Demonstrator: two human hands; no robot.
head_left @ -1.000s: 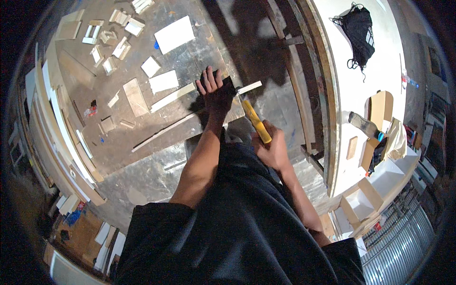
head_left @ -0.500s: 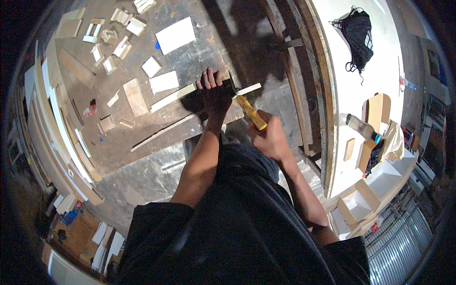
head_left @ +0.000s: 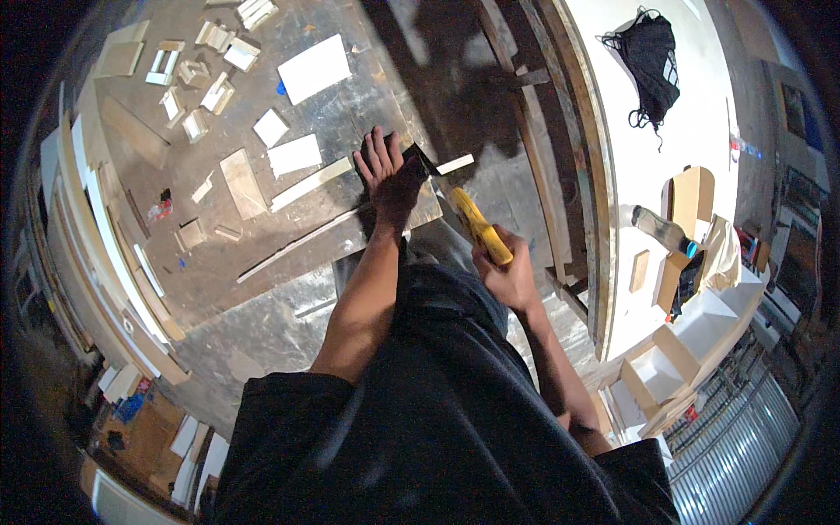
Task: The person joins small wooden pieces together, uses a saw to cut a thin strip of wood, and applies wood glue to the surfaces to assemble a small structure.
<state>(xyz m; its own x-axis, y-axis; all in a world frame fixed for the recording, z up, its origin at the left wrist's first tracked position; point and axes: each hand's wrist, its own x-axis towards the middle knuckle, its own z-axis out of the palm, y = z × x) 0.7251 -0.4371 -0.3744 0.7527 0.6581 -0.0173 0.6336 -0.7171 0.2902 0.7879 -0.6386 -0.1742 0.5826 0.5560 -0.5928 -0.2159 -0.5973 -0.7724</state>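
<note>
On the far left, long boards (head_left: 122, 276) lean and lie in a stack, well apart from the hands. On the brown worktable (head_left: 197, 271), a group of small wooden frames (head_left: 179, 79) stands near the upper left; these look already put together, though their joints are too small to check. Next come a bare plywood piece (head_left: 242, 184) and several white panels (head_left: 313, 70), which appear cut to shape and lie loose. Two narrow lengths, a pale strip (head_left: 311, 185) and a thinner strip (head_left: 297, 247), slant toward the left hand (head_left: 387, 179), which lies flat with fingers spread, pressing down and gripping nothing. Just beyond it, a short light end (head_left: 456, 164) juts past the table's edge; the hand and its shadow hide which strip this belongs to. The front of a yellow-handled tool (head_left: 472, 219), seemingly a saw, meets the wood there, between hand and jutting end. The right hand (head_left: 507, 276) is wrapped firmly around its handle. The cut seems in progress: the end is held up in line, so parting it fully looks undone, and the depth reached cannot be told. Farther right, a white tabletop (head_left: 652, 166) carries a bottle (head_left: 663, 229) and black cloth (head_left: 649, 66), untouched.
</note>
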